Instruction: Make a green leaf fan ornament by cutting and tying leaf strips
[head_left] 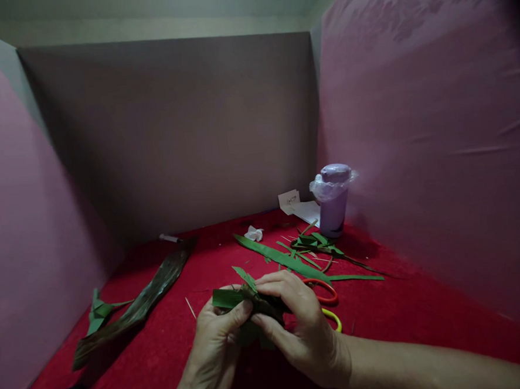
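Note:
Between my two hands is a small bundle of folded green and brownish leaf pieces (226, 297), held above the red cloth. My left hand (218, 332) pinches its left side, the thumb pressed on the front. On the bundle's right side, my right hand (300, 318) has its fingers over the top and its thumb underneath. Part of the bundle is hidden behind my fingers. Just beyond my right hand lie scissors with a red handle loop (327, 291) and a yellow handle loop (334, 319); their blades are out of sight.
Long green leaf strips (286, 260) and a heap of leaf scraps (318, 244) with thin sticks lie beyond my hands. A purple tumbler (332, 207) stands behind, near white papers (305, 210). At left are a long dark leaf (147, 304) and a folded green leaf piece (98, 313).

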The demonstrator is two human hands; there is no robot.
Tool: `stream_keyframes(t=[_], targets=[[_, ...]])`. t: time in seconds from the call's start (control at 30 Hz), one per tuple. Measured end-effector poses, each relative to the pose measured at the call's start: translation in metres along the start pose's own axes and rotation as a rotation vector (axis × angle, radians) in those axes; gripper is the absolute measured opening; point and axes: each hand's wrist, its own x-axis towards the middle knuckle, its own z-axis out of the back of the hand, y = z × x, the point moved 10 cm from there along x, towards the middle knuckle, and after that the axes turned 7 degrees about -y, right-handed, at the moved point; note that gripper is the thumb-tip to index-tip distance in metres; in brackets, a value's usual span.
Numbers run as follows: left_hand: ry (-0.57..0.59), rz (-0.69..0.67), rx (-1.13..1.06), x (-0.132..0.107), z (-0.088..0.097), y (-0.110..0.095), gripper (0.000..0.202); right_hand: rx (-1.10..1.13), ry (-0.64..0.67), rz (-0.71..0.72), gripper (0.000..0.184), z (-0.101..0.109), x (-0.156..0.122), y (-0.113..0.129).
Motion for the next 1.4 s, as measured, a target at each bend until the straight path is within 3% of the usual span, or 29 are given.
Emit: stream_keyframes(t=[0.4,0.63,1.4], targets=[[0.016,-0.1,0.001,-0.002,-0.005,-0.009,0.023,0.016,-0.022,0.022,0.026,-0.001,-0.003,0.0],[-0.012,-0.081,0.007,0.0,0.0,-0.005,0.025,0.012,-0.04,0.03,0.024,0.0,-0.001,0.0],[0.078,-0.053,-0.022,-0.002,-0.007,0.003,0.018,-0.114,-0.013,0.103,0.02,-0.006,-0.006,0.008]])
